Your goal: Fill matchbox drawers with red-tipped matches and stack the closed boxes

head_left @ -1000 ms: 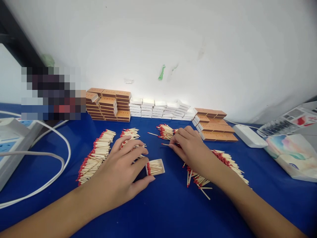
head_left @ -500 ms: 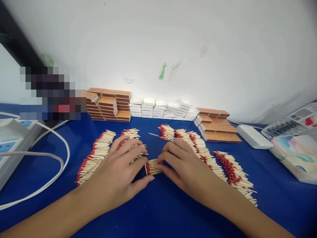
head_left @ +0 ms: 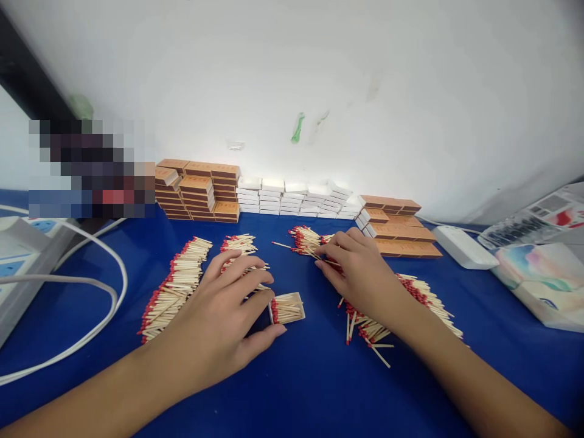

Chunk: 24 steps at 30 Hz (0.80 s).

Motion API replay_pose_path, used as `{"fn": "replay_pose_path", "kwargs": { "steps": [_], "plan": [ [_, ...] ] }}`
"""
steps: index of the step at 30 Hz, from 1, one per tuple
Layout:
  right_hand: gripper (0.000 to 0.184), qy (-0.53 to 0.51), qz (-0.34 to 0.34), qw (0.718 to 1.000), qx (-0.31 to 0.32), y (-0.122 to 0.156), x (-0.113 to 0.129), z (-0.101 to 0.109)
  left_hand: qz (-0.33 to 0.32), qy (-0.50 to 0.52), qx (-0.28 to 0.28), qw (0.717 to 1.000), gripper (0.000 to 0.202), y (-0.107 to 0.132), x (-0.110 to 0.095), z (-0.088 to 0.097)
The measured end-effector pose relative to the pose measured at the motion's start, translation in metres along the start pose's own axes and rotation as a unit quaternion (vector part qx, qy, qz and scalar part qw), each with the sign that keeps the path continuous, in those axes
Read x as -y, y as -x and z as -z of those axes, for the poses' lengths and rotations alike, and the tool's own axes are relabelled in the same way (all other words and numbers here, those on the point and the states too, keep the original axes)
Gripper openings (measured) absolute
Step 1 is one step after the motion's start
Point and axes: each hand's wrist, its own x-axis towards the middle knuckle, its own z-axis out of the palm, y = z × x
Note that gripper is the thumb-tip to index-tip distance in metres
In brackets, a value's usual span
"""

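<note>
A small white matchbox tray [head_left: 298,314] lies on the blue table, partly filled with red-tipped matches [head_left: 285,309]. My left hand [head_left: 228,304] rests beside it, thumb and index finger bracketing its left end, the other fingers spread over a match pile [head_left: 239,244]. My right hand [head_left: 353,264] is at another match pile [head_left: 303,238] to the right of the tray. Its fingertips pinch together on the ends of some matches there; how many is hidden. Matches [head_left: 374,328] lie scattered beneath my right wrist.
Brown matchboxes are stacked at left [head_left: 198,191] and right [head_left: 399,234] along the wall, with white trays [head_left: 294,198] between. More match rows lie at left [head_left: 176,289] and right [head_left: 429,298]. A power strip [head_left: 27,255] with cables, a white adapter [head_left: 465,246] and a tissue pack [head_left: 538,283] flank them.
My right hand has left the tray and moved right and up to the match pile. The tray now shows its open right end. My left hand stays in place.
</note>
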Motion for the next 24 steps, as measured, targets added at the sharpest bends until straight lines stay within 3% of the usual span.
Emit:
{"fn": "replay_pose_path", "kwargs": {
  "steps": [15, 24],
  "plan": [
    [0.016, 0.011, -0.014, 1.0, 0.02, -0.003, 0.002, -0.008, -0.003, -0.008, 0.005, 1.0, 0.017, -0.001, 0.001, 0.001],
    [0.018, 0.098, 0.025, 0.994, 0.029, -0.005, 0.017, 0.006, 0.0, -0.011, 0.003, 1.0, 0.019, 0.001, 0.003, -0.001]
  ]
}}
